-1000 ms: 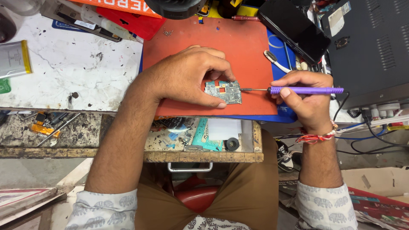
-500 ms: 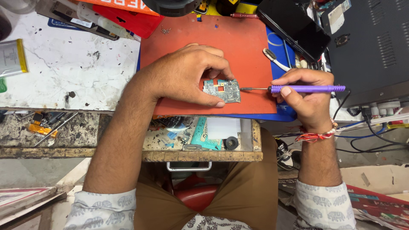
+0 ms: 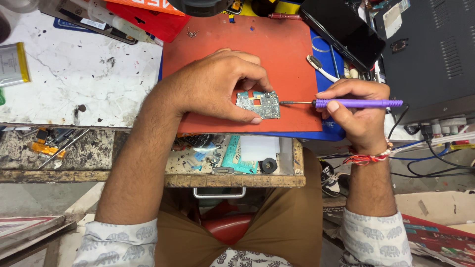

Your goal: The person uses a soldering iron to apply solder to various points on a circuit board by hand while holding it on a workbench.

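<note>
- Small green circuit board (image 3: 258, 104) flat on the red mat (image 3: 277, 49), near the mat's front edge.
- Pinned there by the left hand (image 3: 217, 84): thumb along the board's near edge, fingers curled over its far edge, apparently to stop it sliding under the tool.
- Purple-handled screwdriver (image 3: 356, 103) lying almost level just right of the board, thin metal tip touching the board's right edge.
- Gripped pen-fashion by the right hand (image 3: 358, 116), fingers closed around the handle, red thread bracelet (image 3: 368, 158) at the wrist; low angle likely for fine control.
- Beyond the board, at the mat's far edge: a few loose screws (image 3: 190, 33).
- Right of the board: white tweezers (image 3: 319, 66), a dark phone (image 3: 341, 29), a black box (image 3: 430, 49) with trailing cables.
- Left of the board: scuffed white counter (image 3: 74, 74) with a silver battery pack (image 3: 12, 64).
- Below the board: open drawer (image 3: 232, 158) crowded with small parts.
- Nothing between tip and board; left fingers close by the working spot.
</note>
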